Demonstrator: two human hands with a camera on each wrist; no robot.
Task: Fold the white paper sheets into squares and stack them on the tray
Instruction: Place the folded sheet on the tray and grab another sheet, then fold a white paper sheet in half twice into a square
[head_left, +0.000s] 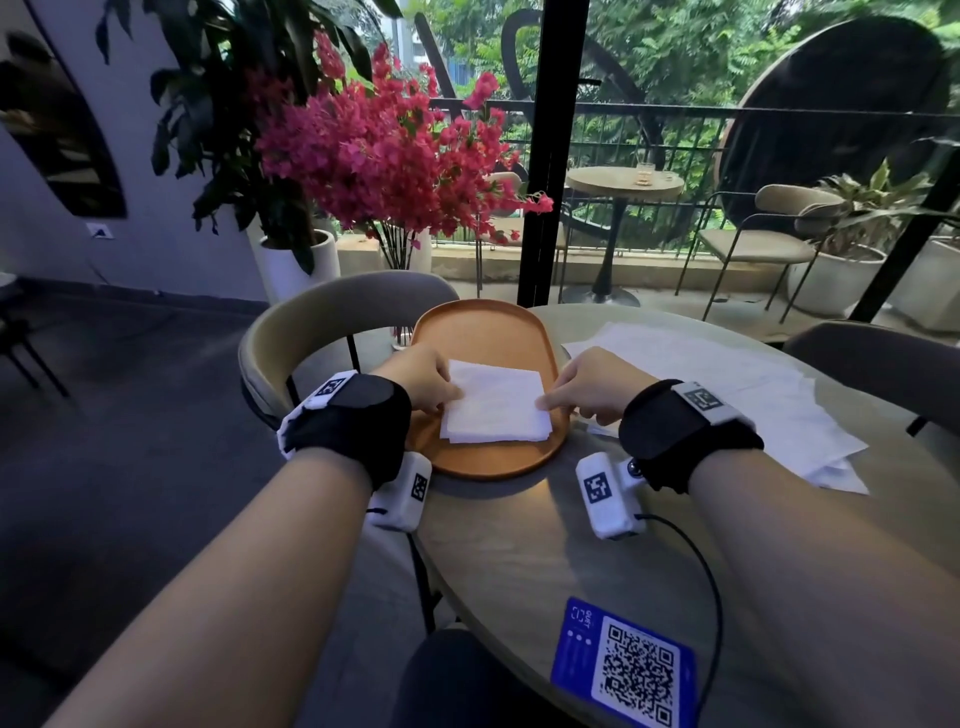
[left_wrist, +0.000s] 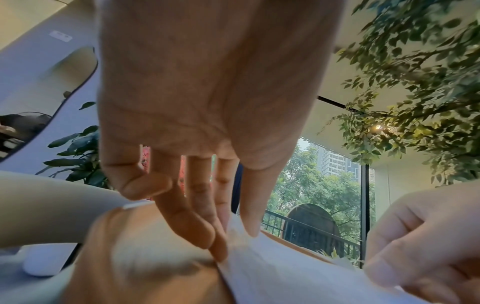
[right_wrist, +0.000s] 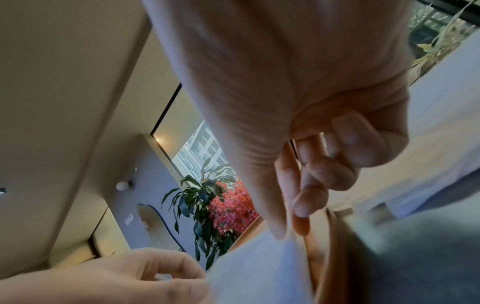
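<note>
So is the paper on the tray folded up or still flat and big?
Folded. The paper is a small square stack on the tray, layered edges showing, left hand and right hand pinching its sides.

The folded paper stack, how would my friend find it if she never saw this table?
Look at the round table, then the orange tray at its far left edge. The folded paper stack lies on the tray between both hands. It is a small neat square, unlike the big loose sheets spread flat to its right.

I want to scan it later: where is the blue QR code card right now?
In the head view the blue QR code card lies flat on the round table at its near edge, below the right forearm, well short of the orange tray.
</note>
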